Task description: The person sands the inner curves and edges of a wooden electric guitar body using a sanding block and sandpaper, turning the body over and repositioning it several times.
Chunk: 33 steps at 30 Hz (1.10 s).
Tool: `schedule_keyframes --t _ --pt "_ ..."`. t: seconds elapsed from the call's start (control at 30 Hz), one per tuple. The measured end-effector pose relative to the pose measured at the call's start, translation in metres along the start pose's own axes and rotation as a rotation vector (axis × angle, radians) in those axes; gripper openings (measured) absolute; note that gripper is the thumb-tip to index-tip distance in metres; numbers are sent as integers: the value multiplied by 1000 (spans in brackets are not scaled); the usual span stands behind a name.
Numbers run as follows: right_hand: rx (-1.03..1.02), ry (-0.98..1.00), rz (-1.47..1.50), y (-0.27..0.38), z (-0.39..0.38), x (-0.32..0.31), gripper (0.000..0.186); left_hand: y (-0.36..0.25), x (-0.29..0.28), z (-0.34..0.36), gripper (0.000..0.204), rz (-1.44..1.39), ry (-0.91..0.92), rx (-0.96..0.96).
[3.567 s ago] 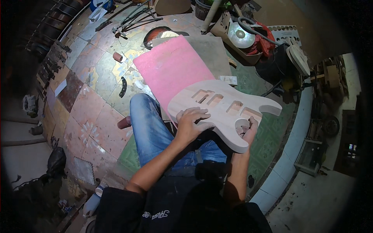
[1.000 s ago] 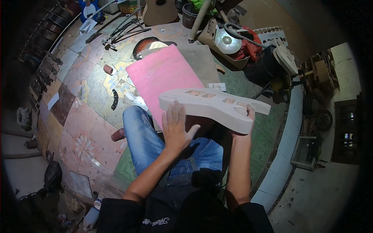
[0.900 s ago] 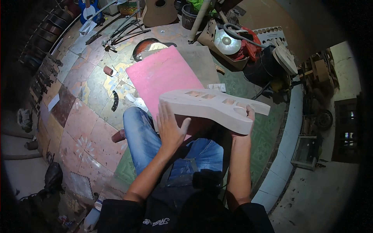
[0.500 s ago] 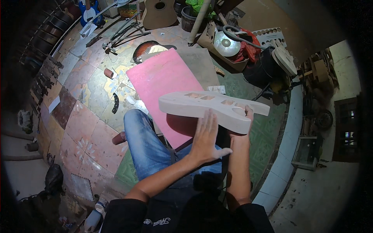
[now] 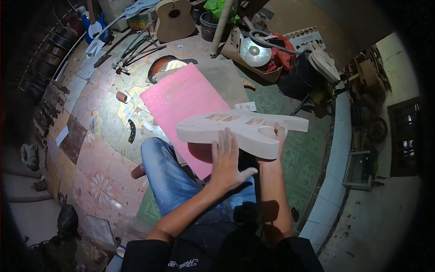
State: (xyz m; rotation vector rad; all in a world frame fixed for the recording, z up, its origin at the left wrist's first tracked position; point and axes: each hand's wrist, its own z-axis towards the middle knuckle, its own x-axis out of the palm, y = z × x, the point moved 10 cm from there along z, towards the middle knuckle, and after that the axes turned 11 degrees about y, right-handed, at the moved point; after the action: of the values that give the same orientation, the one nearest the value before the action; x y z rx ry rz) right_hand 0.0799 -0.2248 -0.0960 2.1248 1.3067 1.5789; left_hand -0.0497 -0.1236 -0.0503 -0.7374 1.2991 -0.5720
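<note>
A pale, unfinished electric guitar body (image 5: 247, 129) is held up over my lap, with several rectangular cavities in its upward face. My right hand (image 5: 280, 136) grips it at the cutaway on the right end; the thumb side shows there and the other fingers are hidden beneath. Flat against the near side edge lies my left hand (image 5: 225, 158), fingers stretched out and thumb apart. Below and beyond the body is a pink board (image 5: 181, 97), partly covered by it.
A sunburst guitar body (image 5: 163, 65) lies beyond the pink board. At the back stand an acoustic guitar body (image 5: 174, 22) and a blue guitar (image 5: 95, 29). A box with a round lamp (image 5: 255, 52) and a black bucket (image 5: 294, 77) are at far right. A brown roll (image 5: 121, 96) sits on the tiles.
The guitar body has tilted, so more of its cavity face shows. My left hand has slid slightly left along its edge; my right hand keeps its grip. The whole view has shifted a little.
</note>
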Motion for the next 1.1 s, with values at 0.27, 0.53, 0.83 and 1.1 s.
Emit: schedule_keyframes --t 0.27,0.53,0.83,1.1 --pt "46 22 18 -14 -5 11 48 -60 -30 -7 107 -144 -138 323" --pt "126 -75 -141 -24 -39 27 43 -86 -60 -5 71 49 -222 393" --pt "19 -168 -276 -22 -42 30 44 -4 -65 -7 89 -129 -200 244" --pt "40 -204 -305 -26 -43 18 41 82 -65 -6 73 79 72 -8"
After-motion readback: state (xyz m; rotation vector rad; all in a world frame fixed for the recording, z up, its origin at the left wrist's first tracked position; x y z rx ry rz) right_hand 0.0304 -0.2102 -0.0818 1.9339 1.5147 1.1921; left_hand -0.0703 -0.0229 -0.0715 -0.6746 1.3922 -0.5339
